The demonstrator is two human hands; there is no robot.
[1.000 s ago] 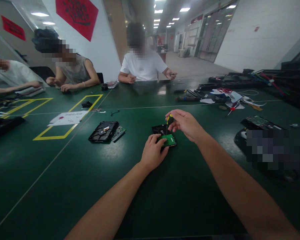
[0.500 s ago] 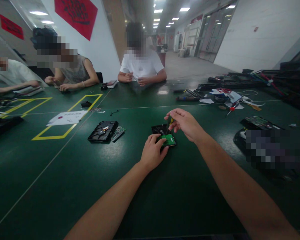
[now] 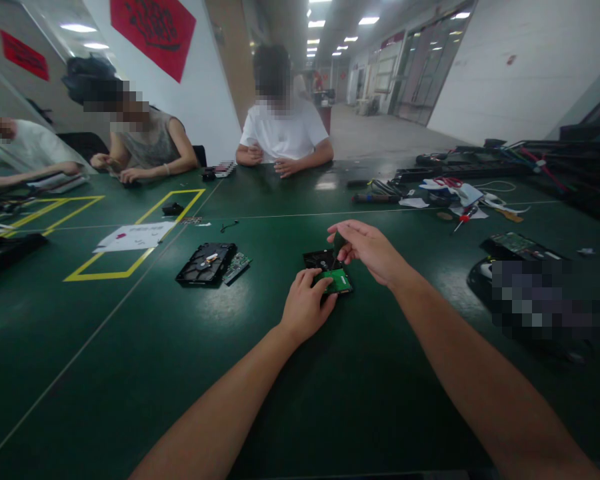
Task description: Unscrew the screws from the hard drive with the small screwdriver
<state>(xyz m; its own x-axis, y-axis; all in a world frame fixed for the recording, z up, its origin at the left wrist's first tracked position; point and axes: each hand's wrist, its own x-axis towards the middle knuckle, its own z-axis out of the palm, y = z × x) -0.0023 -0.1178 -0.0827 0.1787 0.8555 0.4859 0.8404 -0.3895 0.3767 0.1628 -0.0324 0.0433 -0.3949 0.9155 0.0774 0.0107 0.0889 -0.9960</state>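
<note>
A black hard drive [image 3: 321,259] lies flat on the green tabletop in front of me, its green circuit board [image 3: 341,283] facing up. My left hand [image 3: 304,305] grips its near left side, fingertips on top of the board and thumb along the near edge. In the closed fingers of my right hand [image 3: 367,248] is a screwdriver [image 3: 339,245] with a dark handle, held nearly upright. Its shaft points down at the far part of the board; whether the tip sits in a screw is too small to tell.
Left of the drive lies another opened hard drive [image 3: 207,263] beside a loose circuit board [image 3: 237,267]. A red-handled screwdriver [image 3: 465,218], cables and black parts [image 3: 525,245] are to the right. Several people sit across the table, and a paper sheet [image 3: 135,237] lies within yellow tape.
My right fingers have shifted slightly around the screwdriver handle, and the handle looks turned. My left hand and the hard drive stay in place.
</note>
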